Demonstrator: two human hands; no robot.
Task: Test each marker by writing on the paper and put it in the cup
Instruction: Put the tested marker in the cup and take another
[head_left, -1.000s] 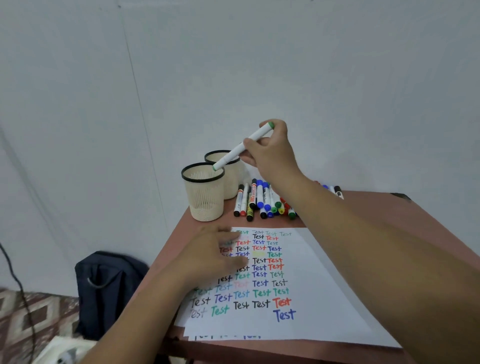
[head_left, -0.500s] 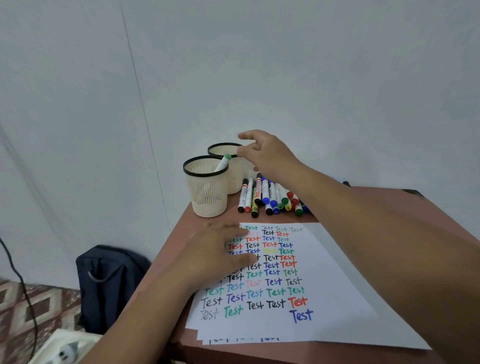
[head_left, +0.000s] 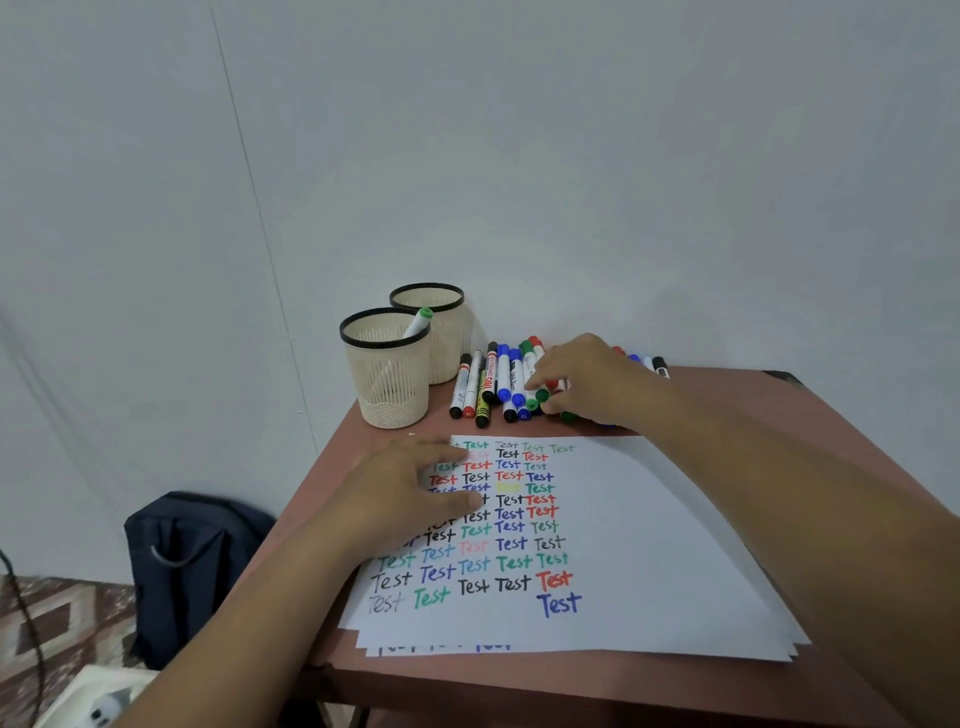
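Observation:
A white sheet of paper (head_left: 649, 545) covered with coloured "Test" words lies on the reddish table (head_left: 857, 431). My left hand (head_left: 410, 488) rests flat on the paper's left part, fingers spread. Two cream mesh cups stand at the far left corner; the nearer cup (head_left: 387, 366) holds a green-capped marker (head_left: 420, 321), the farther cup (head_left: 431, 322) is behind it. A row of markers (head_left: 493, 384) lies beside the cups. My right hand (head_left: 587, 379) is down on that row, its fingertips touching a green-capped marker (head_left: 535, 397); whether it grips one is unclear.
A grey wall stands right behind the table. A dark blue bag (head_left: 197, 561) sits on the floor at the left, beside a patterned floor and a black cable (head_left: 26, 623). More sheets stick out under the paper's near edge.
My right hand carried a green-capped marker over the nearer cup, dropped it in, then moved right and down onto the row of markers. My left hand stayed on the paper.

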